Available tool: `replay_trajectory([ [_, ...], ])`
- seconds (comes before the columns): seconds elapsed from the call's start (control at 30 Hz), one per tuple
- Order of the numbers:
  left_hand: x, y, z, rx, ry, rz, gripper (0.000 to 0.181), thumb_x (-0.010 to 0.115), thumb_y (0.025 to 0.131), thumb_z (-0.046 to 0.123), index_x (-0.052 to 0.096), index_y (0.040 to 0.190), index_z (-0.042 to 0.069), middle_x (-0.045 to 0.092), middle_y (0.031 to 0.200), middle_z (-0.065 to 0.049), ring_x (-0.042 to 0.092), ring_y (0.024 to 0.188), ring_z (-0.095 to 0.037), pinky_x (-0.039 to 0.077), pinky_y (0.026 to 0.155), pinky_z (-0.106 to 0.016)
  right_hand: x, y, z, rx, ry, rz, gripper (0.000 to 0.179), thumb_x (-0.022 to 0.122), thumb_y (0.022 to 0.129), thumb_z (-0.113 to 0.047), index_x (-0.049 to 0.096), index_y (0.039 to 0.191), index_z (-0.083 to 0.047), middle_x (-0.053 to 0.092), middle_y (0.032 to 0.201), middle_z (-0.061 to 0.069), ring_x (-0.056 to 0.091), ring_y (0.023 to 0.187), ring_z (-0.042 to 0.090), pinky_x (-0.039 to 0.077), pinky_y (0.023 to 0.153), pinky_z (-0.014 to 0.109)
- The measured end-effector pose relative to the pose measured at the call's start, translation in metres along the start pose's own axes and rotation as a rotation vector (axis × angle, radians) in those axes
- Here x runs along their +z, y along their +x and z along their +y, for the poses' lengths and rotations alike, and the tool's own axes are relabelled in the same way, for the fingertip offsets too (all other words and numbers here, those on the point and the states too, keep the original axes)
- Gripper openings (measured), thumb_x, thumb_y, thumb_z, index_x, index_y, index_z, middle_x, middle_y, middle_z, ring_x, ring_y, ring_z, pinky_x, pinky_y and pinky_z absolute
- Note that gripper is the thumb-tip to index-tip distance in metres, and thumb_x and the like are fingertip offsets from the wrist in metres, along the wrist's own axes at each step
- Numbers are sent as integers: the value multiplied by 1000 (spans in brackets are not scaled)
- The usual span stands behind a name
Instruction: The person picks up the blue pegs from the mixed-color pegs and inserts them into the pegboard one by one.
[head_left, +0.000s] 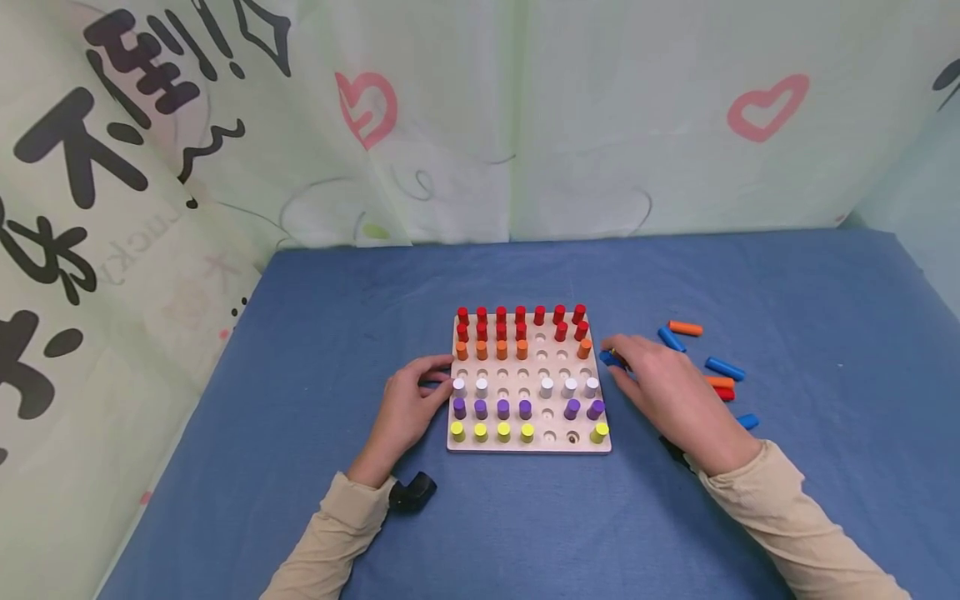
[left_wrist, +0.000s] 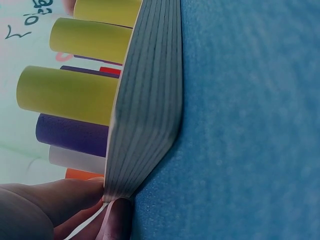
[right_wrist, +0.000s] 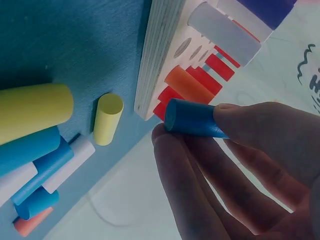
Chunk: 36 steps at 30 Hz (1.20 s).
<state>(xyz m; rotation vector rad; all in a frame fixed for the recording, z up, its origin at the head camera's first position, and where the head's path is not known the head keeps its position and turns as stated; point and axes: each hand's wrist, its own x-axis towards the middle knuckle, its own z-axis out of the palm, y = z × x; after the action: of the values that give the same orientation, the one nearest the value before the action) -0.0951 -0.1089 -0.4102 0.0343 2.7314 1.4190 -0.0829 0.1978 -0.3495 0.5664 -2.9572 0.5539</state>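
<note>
A square wooden pegboard (head_left: 529,450) holds rows of red, orange, white, purple and yellow pegs, with some holes bare, including one full row between orange and white. At its left edge rests my left hand (head_left: 405,408). The thumb (left_wrist: 75,197) and a fingertip touch the layered side of the board, not curled round it. Just off the board's right edge, my right hand (head_left: 667,392) pinches a blue peg (right_wrist: 192,117) between thumb and fingertips. That peg is tilted almost level in the right wrist view, above the tabletop.
Loose pegs lie right of the board, among them an orange peg (head_left: 686,328) and a blue peg (head_left: 724,369). Close to the board lies a yellow peg (right_wrist: 107,120). Blue cloth (head_left: 360,308) covers the table, with a printed curtain (head_left: 465,167) behind.
</note>
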Motion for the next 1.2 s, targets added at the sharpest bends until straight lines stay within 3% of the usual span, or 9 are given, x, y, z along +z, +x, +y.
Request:
replay_trajectory([
  [0.77, -1, 0, 0, -4, 2, 10, 36, 70, 92, 9, 66, 128, 8, 69, 115, -10, 67, 97, -21, 59, 83, -36, -9, 18, -6, -67, 73, 14, 22, 70, 88, 0, 63, 109, -3, 66, 100, 9, 65, 87, 22, 58, 76, 41],
  [1.2, 0, 0, 0, -9, 9, 13, 36, 70, 92, 10, 66, 128, 9, 69, 114, -9, 67, 97, -20, 59, 82, -36, -12, 26, -12, -86, 103, -43, 25, 73, 88, -5, 65, 112, -5, 67, 101, 7, 65, 88, 19, 59, 78, 40],
])
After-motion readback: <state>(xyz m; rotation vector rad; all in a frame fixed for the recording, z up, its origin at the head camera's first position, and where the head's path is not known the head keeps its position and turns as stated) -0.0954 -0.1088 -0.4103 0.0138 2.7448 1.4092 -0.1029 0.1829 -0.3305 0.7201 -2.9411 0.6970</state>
